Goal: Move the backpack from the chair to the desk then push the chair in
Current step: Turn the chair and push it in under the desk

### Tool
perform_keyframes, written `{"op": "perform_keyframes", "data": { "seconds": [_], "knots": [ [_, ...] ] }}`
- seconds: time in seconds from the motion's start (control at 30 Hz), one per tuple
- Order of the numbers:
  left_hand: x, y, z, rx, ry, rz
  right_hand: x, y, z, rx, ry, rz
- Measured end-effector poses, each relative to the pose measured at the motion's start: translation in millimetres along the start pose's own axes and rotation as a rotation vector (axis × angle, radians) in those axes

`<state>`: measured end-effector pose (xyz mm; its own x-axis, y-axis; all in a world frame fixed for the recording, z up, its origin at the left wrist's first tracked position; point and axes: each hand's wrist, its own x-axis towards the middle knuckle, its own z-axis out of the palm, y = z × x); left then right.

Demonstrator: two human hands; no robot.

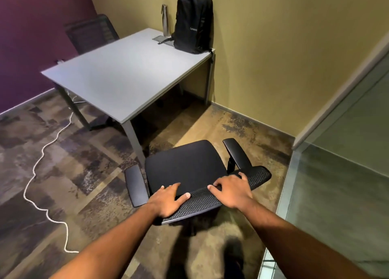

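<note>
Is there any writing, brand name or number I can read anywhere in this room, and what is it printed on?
"Lenovo": small pale lettering on the front of the black backpack, which stands upright on the desk against the wall.
The metal bottle beside it: no readable text.
The chair under the two hands: no label visible.
Nothing else in the room carries legible text.

Two bare arms show, from the bottom edge of the picture up to the hands. No sleeve is seen on either forearm, and no watch, band or bracelet at the wrists. The left hand (168, 201) and the right hand (230, 191) have no gloves and no rings that can be seen. The fingernails are short and pale. Low in the picture, between the arms, there is a dark blurred shape, too unclear to tell.
</note>
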<state>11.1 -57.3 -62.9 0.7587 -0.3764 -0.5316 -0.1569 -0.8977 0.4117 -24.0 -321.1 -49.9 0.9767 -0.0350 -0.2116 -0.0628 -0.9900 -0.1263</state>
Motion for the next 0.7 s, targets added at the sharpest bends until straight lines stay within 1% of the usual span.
{"op": "perform_keyframes", "data": {
  "seconds": [0.07, 0.2, 0.3, 0.37, 0.43, 0.53, 0.63, 0.7],
  "knots": [
    [-10, -13, -8, 0.064, 0.036, 0.036, -11, -17, 2, 0.047, -0.018, -0.055],
    [-28, -35, -27, 0.24, 0.055, 0.181, -22, -32, -8, 0.157, -0.122, -0.172],
    [-39, -45, -34, 0.363, 0.067, 0.268, -26, -28, -19, 0.223, -0.169, -0.214],
    [-44, -48, -35, 0.429, 0.076, 0.283, -29, -18, -24, 0.195, -0.186, -0.213],
    [-47, -52, -34, 0.465, 0.115, 0.247, -31, -12, -25, 0.127, -0.17, -0.202],
    [-49, -52, -28, 0.486, 0.208, 0.19, -36, -9, -14, 0.025, -0.086, -0.179],
    [-43, -46, -23, 0.516, 0.228, 0.204, -45, -3, 1, -0.008, 0.022, -0.165],
    [-38, -43, -25, 0.526, 0.219, 0.221, -47, 2, 3, -0.013, 0.046, -0.152]
  ]
}}
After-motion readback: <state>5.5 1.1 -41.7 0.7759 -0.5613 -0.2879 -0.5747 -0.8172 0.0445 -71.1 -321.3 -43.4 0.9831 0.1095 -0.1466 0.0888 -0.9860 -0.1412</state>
